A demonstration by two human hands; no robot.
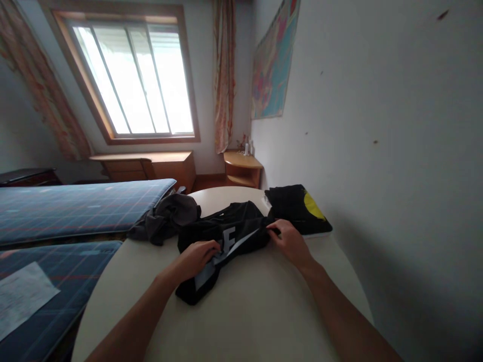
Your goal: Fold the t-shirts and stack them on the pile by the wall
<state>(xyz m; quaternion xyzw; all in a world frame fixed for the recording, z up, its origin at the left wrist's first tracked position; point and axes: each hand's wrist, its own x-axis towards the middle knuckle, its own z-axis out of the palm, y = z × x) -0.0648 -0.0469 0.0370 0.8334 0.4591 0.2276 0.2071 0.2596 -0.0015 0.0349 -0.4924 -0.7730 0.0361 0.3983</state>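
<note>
A black shirt (pixel 237 218) with a large light-grey letter print lies bunched and partly folded on the white table (pixel 256 317). My left hand (pixel 202 253) pinches its cloth near the print, on the left side. At the shirt's right end, my right hand (pixel 289 239) grips the edge between thumb and fingers. Between the two hands a pale strip of the print runs slantwise along a fold. One black corner of the shirt hangs toward me below my left hand. The cloth under my fingers is hidden.
A dark grey garment (pixel 169 216) lies crumpled at the table's left edge. Folded black clothing with a yellow patch (pixel 300 208) sits by the wall on the right. Blue plaid mattresses (pixel 75 208) stand left, one bearing a paper sheet (pixel 26 296).
</note>
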